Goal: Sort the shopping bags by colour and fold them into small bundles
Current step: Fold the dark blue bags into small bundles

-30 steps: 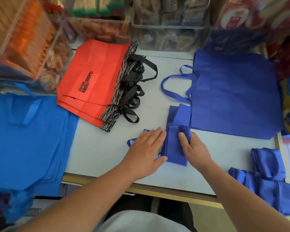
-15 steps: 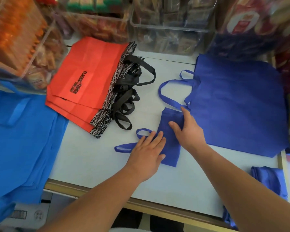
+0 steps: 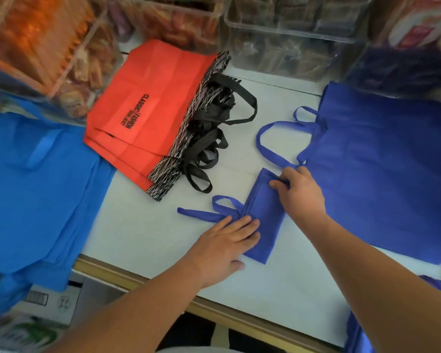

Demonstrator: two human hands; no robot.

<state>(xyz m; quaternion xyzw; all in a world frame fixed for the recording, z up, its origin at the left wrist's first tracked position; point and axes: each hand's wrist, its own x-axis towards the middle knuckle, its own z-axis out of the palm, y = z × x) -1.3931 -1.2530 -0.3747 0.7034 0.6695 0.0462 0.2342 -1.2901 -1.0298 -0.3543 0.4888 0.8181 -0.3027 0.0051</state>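
folded dark blue bag (image 3: pixel 264 220) lies under left hand (image 3: pixel 223 247), right hand (image 3: pixel 299 193) pinching its top.

Blurred beyond both hands: clear bins (image 3: pixel 290 34) (contents past telling). Cut off left of the left hand (image 3: pixel 222 248): light blue bags (image 3: pixel 36 187). Cut off right of the right hand (image 3: pixel 301 194): flat dark blue bag (image 3: pixel 379 174). Barely showing under the right forearm: blue bundles (image 3: pixel 355 335). Hidden beneath the left fingers: part of the folded blue bag (image 3: pixel 262 215). Too small to read: smaller print on the red bags (image 3: pixel 150 98).
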